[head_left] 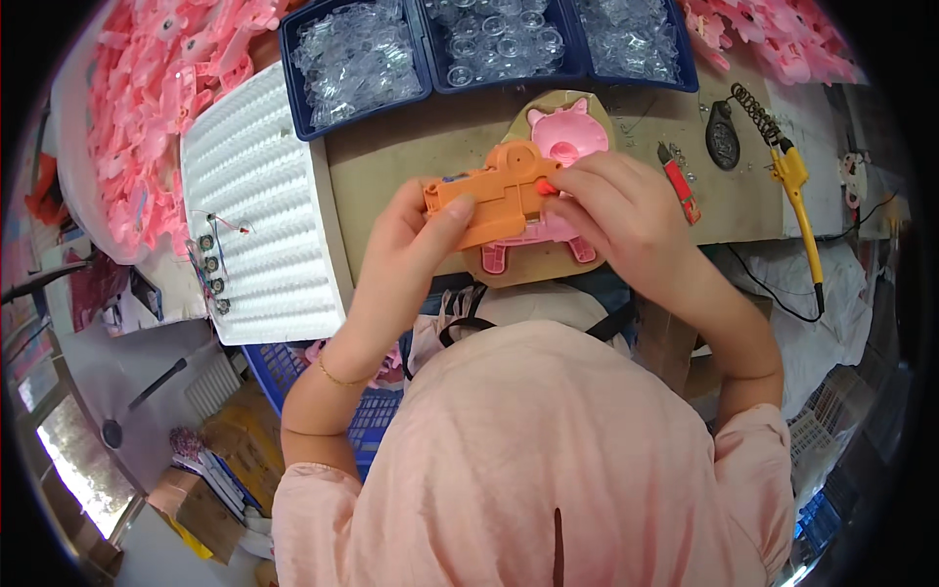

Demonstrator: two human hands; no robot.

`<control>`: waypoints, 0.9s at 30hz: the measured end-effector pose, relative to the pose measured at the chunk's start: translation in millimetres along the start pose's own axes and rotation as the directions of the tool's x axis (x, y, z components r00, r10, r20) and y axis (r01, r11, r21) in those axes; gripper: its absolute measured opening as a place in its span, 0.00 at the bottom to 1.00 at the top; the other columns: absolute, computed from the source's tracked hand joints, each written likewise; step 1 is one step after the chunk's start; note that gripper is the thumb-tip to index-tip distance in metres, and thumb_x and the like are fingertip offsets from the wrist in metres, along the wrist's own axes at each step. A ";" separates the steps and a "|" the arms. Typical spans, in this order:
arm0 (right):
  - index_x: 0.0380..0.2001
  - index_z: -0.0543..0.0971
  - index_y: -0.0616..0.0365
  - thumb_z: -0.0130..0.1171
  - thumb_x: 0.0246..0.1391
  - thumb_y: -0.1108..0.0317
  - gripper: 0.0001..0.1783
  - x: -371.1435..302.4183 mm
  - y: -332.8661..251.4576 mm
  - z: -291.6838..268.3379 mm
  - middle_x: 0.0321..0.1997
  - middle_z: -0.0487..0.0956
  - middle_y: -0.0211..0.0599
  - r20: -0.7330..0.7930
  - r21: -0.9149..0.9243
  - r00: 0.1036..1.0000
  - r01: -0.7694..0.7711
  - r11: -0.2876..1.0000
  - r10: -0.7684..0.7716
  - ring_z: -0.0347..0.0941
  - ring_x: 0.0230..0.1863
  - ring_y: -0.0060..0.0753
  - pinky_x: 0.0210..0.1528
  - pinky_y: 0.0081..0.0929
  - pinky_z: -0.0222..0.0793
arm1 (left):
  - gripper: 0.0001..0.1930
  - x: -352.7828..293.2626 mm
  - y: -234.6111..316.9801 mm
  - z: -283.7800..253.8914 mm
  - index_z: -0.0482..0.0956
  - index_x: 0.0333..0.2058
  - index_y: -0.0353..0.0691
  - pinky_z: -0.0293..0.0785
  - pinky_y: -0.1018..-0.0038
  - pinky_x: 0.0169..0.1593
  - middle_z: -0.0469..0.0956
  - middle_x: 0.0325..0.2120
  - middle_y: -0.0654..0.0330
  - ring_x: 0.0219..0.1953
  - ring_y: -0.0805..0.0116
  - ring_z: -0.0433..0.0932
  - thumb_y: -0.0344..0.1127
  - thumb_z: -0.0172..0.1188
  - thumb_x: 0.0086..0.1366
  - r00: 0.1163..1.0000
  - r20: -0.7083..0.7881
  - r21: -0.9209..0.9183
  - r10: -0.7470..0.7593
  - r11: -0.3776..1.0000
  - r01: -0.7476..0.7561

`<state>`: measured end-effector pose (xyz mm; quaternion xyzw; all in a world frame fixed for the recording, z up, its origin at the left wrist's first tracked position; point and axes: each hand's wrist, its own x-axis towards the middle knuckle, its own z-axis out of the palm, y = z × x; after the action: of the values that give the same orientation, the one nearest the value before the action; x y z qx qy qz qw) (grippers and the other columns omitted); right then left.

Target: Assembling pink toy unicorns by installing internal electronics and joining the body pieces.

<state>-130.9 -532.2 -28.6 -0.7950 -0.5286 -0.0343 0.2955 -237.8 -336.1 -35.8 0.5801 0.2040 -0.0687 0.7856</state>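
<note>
Above the worktop, my left hand (416, 230) is closed around an orange plastic toy housing (497, 201), thumb on its upper face. My right hand (626, 210) is at the housing's right end, fingers pinched together at a small red part (545, 186). Its fingertips partly hide that end. Under the housing lies a pink animal-shaped plastic shell (570, 132) with ears and two legs, set in a tan holder (518, 272). The housing and my hands cover the shell's middle.
Navy bins (427, 54) of clear plastic parts stand at the back. Left are a white ribbed tray (259, 196) with small wired round parts and a heap of pink shells (176, 88). Right lie a red cutter (680, 186) and a yellow soldering iron (797, 186) with a cord.
</note>
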 end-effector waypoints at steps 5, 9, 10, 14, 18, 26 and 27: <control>0.28 0.73 0.63 0.62 0.40 0.75 0.10 4.9 0.1 -9.3 0.27 0.73 0.38 0.115 -0.140 0.992 0.071 0.988 -0.055 0.72 0.29 0.39 0.28 0.30 0.66 | 0.19 3.0 5.5 4.7 0.71 0.43 0.30 0.72 0.79 0.36 0.77 0.34 0.59 0.34 0.76 0.76 0.37 0.61 0.58 0.999 0.051 0.227 0.014 0.973 -0.026; 0.24 0.73 0.62 0.61 0.41 0.75 0.07 0.3 1.8 1.5 0.24 0.72 0.38 0.036 -0.162 0.998 -0.048 0.986 0.055 0.70 0.26 0.41 0.25 0.31 0.64 | 0.17 5.6 -8.2 12.8 0.72 0.41 0.32 0.74 0.77 0.32 0.79 0.27 0.57 0.28 0.75 0.78 0.34 0.62 0.54 0.975 0.045 0.490 0.215 0.846 -0.210; 0.24 0.73 0.62 0.61 0.41 0.75 0.07 -1.9 3.0 6.9 0.24 0.72 0.38 0.037 -0.166 0.998 -0.051 0.985 0.058 0.70 0.26 0.41 0.25 0.31 0.64 | 0.17 6.8 -11.3 15.4 0.72 0.41 0.32 0.74 0.77 0.32 0.79 0.27 0.57 0.28 0.75 0.78 0.34 0.62 0.54 0.975 0.049 0.487 0.215 0.847 -0.212; 0.27 0.74 0.63 0.59 0.48 0.74 0.05 -5.1 -10.6 17.1 0.22 0.73 0.34 -0.111 0.147 0.898 -0.409 0.901 0.425 0.71 0.24 0.29 0.26 0.23 0.64 | 0.16 2.3 -14.2 29.8 0.73 0.40 0.35 0.75 0.75 0.33 0.79 0.29 0.54 0.28 0.69 0.80 0.33 0.64 0.52 0.963 -0.039 0.517 0.266 0.830 -0.208; 0.32 0.74 0.64 0.56 0.54 0.72 0.06 -7.5 -16.1 15.6 0.23 0.73 0.27 0.227 0.748 0.563 -0.623 0.228 0.795 0.69 0.24 0.18 0.27 0.15 0.63 | 0.17 5.1 -24.1 34.5 0.73 0.40 0.37 0.74 0.74 0.37 0.79 0.35 0.56 0.32 0.65 0.79 0.31 0.65 0.50 0.883 0.014 0.697 0.470 0.629 -0.345; 0.40 0.75 0.63 0.62 0.44 0.71 0.17 -13.9 -5.4 -30.8 0.34 0.74 0.37 -0.039 0.329 0.950 -0.280 0.902 0.310 0.70 0.35 0.32 0.35 0.25 0.65 | 0.26 -1.5 3.2 5.7 0.74 0.49 0.43 0.73 0.73 0.37 0.78 0.40 0.57 0.32 0.61 0.77 0.27 0.64 0.46 0.879 0.307 0.638 0.365 0.606 -0.475; 0.41 0.75 0.63 0.64 0.41 0.70 0.20 -15.2 -3.3 -35.5 0.36 0.74 0.39 0.068 0.325 0.991 -0.131 0.937 0.115 0.70 0.37 0.35 0.38 0.27 0.65 | 0.26 -3.6 6.5 4.3 0.75 0.48 0.43 0.73 0.73 0.38 0.79 0.39 0.57 0.32 0.61 0.78 0.28 0.65 0.47 0.854 0.387 0.623 0.347 0.585 -0.519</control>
<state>-131.3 -561.7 -3.4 -0.7667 -0.4832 0.0918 0.4126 -237.7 -338.5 -27.6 0.8562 -0.0767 -0.0115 0.5108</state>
